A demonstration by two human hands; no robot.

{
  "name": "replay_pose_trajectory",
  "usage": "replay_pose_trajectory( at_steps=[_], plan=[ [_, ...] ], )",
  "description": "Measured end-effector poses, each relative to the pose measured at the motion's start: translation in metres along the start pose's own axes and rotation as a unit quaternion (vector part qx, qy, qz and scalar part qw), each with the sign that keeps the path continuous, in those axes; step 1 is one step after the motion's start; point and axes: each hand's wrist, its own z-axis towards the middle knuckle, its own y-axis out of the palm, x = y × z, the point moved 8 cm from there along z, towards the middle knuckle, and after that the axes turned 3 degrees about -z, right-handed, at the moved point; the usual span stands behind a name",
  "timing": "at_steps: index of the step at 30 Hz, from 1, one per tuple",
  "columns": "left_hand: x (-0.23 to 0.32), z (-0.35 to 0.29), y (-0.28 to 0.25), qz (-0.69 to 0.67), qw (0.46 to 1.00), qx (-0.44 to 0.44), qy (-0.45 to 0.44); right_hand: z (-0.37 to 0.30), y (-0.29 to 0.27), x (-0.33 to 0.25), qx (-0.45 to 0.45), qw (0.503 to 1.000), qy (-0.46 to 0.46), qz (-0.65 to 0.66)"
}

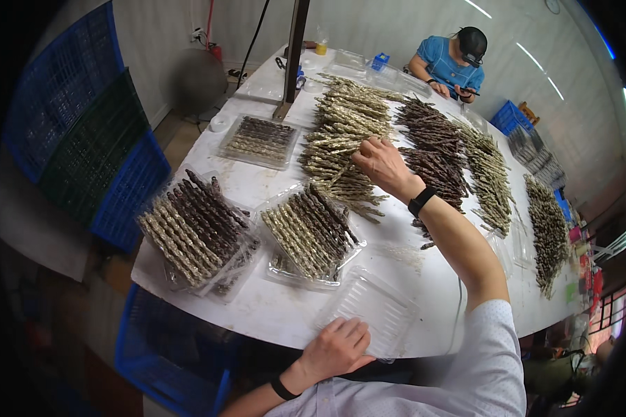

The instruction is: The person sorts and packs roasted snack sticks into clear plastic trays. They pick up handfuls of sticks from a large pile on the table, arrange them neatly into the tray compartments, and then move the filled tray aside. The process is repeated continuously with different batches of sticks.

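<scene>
My left hand [337, 346] is closed at the near edge of a clear ribbed plastic tray [372, 309], its fingers curled against the rim; no sticks lie in that tray. Over a heap of pale, twisted dried sticks [348, 118] reaches my right hand [384, 165]. Its fingers are pinched together at the heap, and what sits between the fingertips is hidden. A filled tray [311, 233] left of the clear one holds rows of pale and dark sticks. Farther left, a stack of filled trays [198, 233] carries the same two colours.
Dark sticks [435, 132] and more pale sticks [487, 177] lie heaped to the right. A third filled tray [259, 141] stands near a metal post [292, 62]. Across the white table [264, 316] sits a person in blue [448, 66]. Blue crates [177, 354] are at the left.
</scene>
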Motion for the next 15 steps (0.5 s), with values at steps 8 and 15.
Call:
replay_pose_trajectory(
  at_steps=[8, 15],
  plan=[
    [0.001, 0.002, -0.001, -0.002, 1.0, 0.001, 0.005, -0.007, 0.002, -0.003, 0.002, 0.999, -0.013, -0.033],
    [0.0, 0.001, -0.002, -0.005, 1.0, -0.005, -0.003, 0.006, 0.007, -0.002, -0.019, 1.0, 0.011, 0.006]
  ],
)
